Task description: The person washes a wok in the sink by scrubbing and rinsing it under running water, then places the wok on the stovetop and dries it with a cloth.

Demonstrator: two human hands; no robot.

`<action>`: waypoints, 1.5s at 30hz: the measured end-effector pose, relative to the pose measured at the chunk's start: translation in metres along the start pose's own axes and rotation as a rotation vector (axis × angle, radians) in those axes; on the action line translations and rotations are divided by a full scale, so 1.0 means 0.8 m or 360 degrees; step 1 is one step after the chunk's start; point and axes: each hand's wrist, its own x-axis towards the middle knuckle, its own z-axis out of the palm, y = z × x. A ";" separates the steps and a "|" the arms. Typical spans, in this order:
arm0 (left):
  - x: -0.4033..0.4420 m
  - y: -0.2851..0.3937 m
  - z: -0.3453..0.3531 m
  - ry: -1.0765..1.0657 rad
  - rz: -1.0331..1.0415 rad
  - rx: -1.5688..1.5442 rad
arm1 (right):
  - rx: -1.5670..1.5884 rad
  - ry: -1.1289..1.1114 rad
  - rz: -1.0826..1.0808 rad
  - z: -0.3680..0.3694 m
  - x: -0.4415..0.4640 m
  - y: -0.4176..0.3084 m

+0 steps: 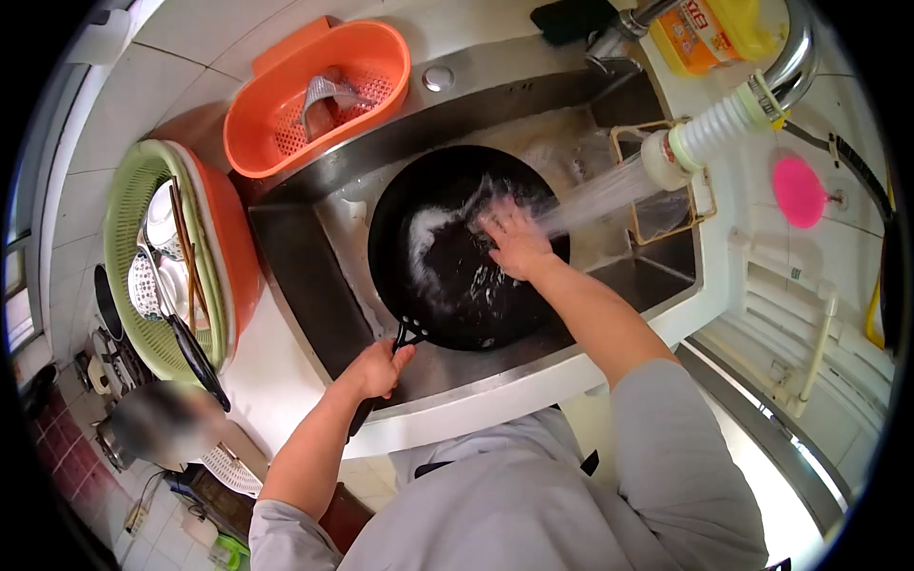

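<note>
A black frying pan (505, 309) is held inside the steel sink, its inner face up. My left hand (375, 369) is wrapped around the pan's black handle (359, 419), close to where it joins the pan. My right hand (515, 238) reaches into the pan with fingers stretched out over its inner surface, nothing visible in them. Water pours in a wide stream from the white faucet sprayer (665, 160) and splashes around my right fingertips. White suds and water cover part of the pan's inside.
The steel sink (303, 249) surrounds the pan. An orange basket (249, 133) stands behind it, and a green basket (124, 205) of bowls and chopsticks at left. A wire rack (706, 219) hangs at the sink's right side; a yellow detergent bottle (700, 43) stands by the faucet.
</note>
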 end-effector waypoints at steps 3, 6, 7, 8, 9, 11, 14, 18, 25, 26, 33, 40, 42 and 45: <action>0.005 -0.004 0.001 -0.0022 -0.0024 -0.0013 | 0.0147 -0.0029 0.0148 0.016 -0.009 -0.026; 0.000 -0.001 -0.001 -0.0038 0.0015 -0.0021 | 0.0168 -0.0379 0.0091 -0.010 -0.023 -0.024; -0.001 -0.002 0.000 -0.0040 0.0022 -0.0014 | 0.0256 -0.0497 0.0132 -0.013 -0.025 -0.023; 0.000 -0.004 0.000 -0.0039 0.0029 -0.0011 | 0.0239 -0.0487 0.0154 -0.013 -0.028 -0.023; 0.001 -0.005 0.000 -0.0037 0.0032 -0.0011 | 0.0222 -0.0479 0.0172 -0.011 -0.032 -0.024; 0.000 -0.005 -0.001 -0.0045 0.0022 -0.0028 | -0.0024 -0.0424 0.0193 -0.004 -0.036 -0.026; 0.001 -0.002 -0.001 -0.0039 0.0031 -0.0028 | -0.0562 -0.0148 0.0236 -0.006 -0.005 0.000; 0.001 0.002 -0.002 -0.0029 -0.0032 0.0001 | -0.0539 0.0036 0.0229 -0.010 0.015 0.006; 0.005 -0.006 0.002 -0.0019 0.0011 0.0023 | -0.0277 -0.0347 0.0153 -0.022 -0.025 0.001; 0.004 -0.006 0.004 -0.0009 0.0002 0.0015 | -0.0379 -0.0246 0.0165 -0.023 -0.015 0.009; 0.007 -0.003 -0.001 -0.0066 -0.0017 -0.0047 | -0.0476 0.0117 0.0402 0.002 0.025 0.004; 0.005 -0.005 0.000 -0.0037 0.0051 0.0007 | -0.0407 0.0032 0.0419 -0.014 0.007 0.008; 0.008 -0.009 0.002 -0.0038 0.0044 0.0022 | -0.0398 0.0217 0.0342 -0.010 0.018 0.004; 0.009 -0.007 0.002 -0.0037 0.0017 0.0018 | -0.0281 0.0125 0.0313 -0.009 0.019 -0.013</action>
